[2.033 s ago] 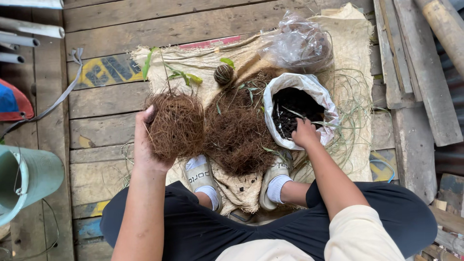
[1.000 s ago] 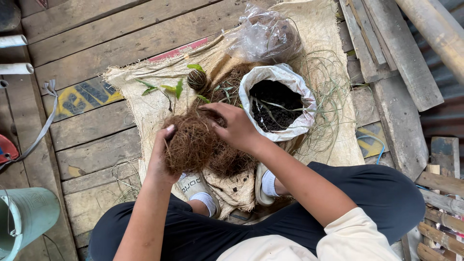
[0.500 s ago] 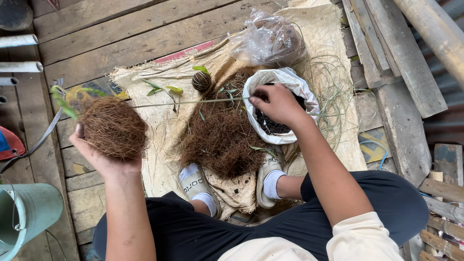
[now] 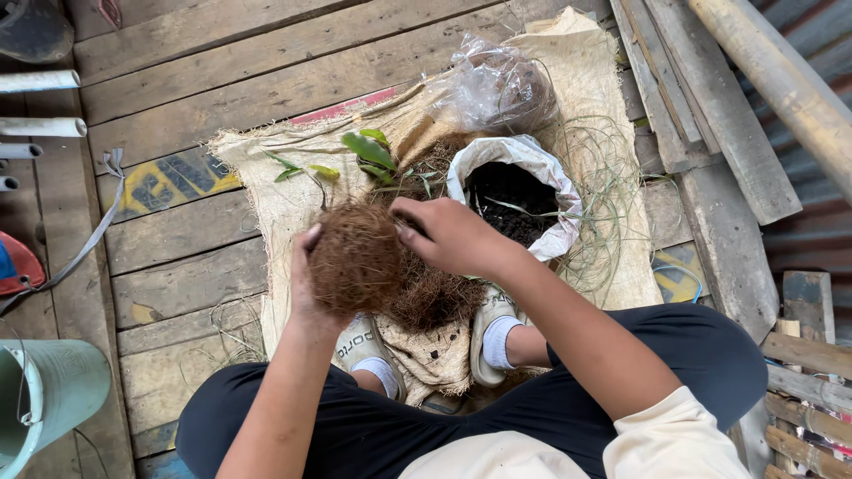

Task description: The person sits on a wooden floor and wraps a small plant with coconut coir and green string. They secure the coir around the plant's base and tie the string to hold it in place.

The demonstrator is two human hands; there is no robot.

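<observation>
The brown fibre ball [image 4: 355, 259] sits just left of the white soil bag [image 4: 519, 160], over the sack cloth [image 4: 266, 160]. The left hand [image 4: 306, 284] grips it from below. The right hand [image 4: 448, 235] touches its top, maybe pinching fibres.

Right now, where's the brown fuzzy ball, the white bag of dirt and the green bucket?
brown fibre ball [image 4: 355, 259], head view, middle of its rounded front.
white bag of soil [image 4: 524, 158], head view, rolled top rim.
green bucket [image 4: 53, 390], head view, outer wall.
</observation>
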